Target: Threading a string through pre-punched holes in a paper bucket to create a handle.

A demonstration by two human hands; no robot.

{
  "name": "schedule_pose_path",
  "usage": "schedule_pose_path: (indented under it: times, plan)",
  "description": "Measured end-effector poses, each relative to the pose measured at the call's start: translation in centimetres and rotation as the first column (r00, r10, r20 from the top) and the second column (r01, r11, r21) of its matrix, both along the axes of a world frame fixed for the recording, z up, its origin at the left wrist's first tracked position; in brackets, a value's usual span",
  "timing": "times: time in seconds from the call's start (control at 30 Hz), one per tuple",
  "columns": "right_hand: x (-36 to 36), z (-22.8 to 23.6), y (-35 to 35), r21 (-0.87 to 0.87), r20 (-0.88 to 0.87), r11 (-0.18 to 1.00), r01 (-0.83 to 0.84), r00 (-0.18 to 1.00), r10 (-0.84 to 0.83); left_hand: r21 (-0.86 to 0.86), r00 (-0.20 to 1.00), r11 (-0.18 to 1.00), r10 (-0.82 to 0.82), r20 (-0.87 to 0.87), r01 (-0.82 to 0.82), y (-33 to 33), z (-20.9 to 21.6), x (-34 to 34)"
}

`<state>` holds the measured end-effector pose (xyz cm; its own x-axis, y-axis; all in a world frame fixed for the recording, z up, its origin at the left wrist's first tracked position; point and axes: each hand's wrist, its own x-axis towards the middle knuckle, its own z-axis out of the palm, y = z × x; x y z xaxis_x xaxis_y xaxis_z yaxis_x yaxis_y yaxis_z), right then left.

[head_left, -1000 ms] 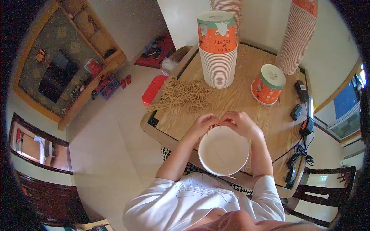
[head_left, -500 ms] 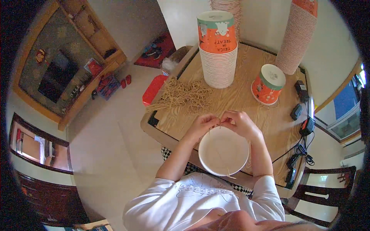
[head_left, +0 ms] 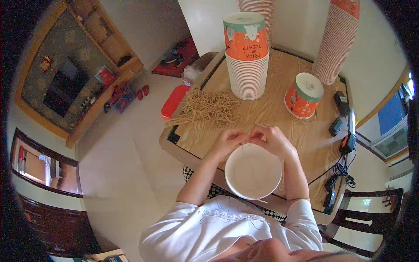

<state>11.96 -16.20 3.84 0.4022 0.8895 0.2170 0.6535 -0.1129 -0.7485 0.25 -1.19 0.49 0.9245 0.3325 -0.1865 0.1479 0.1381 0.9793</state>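
Observation:
A round paper bucket (head_left: 253, 172) stands in front of me, its white inside facing up. At its far rim my left hand (head_left: 231, 141) is closed in a pinch, and a short tan string end hangs by its fingertips. My right hand (head_left: 269, 139) pinches right beside it, fingertips nearly meeting the left ones; the string between them is mostly hidden. Another tan string end (head_left: 261, 199) sticks out over the bucket's near rim. Beyond my left hand lies a tangled heap of tan strings (head_left: 211, 108).
A tall stack of upside-down buckets (head_left: 247, 74) stands at the table's (head_left: 279, 78) far side, another stack (head_left: 335, 43) at the far right. One orange bucket (head_left: 303, 98) sits upside down nearer. Black adapters with cables (head_left: 340, 170) line the right edge. A dark chair (head_left: 371, 216) stands right.
The fingers have shifted slightly at the far rim. The string seen across the bucket's inside before is now hardly visible. The bucket stays in place.

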Motion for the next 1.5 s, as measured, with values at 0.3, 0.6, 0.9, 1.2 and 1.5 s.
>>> schedule_pose_path:
  times: [0.3, 0.6, 0.9, 1.2, 1.5]
  plan:
    - [0.0, 0.4, -0.1, 0.006, 0.015, 1.000, -0.027, 1.000, 0.027, -0.009, 0.993, 0.994, -0.110, 0.050, 0.110, 1.0, -0.7, 0.0]
    - [0.0, 0.3, -0.1, -0.013, 0.008, 0.999, -0.050, 0.999, 0.050, 0.066, 0.981, 0.982, -0.183, 0.060, 0.179, 1.6, -2.1, 0.4]
    - [0.1, -0.3, -0.1, 0.007, 0.055, 0.998, -0.067, 0.996, 0.067, -0.029, 0.994, 0.997, -0.070, 0.082, 0.073, 0.8, -1.7, 0.5]
    - [0.0, -0.2, 0.0, -0.020, 0.044, 0.999, -0.044, 0.998, 0.045, -0.103, 0.992, 0.994, -0.016, 0.124, 0.029, 0.7, -1.1, 0.4]
    - [0.2, -0.6, 0.1, -0.072, 0.031, 0.997, -0.015, 0.999, 0.017, -0.129, 0.992, 0.991, -0.006, 0.124, 0.022, 1.1, -1.3, 0.6]
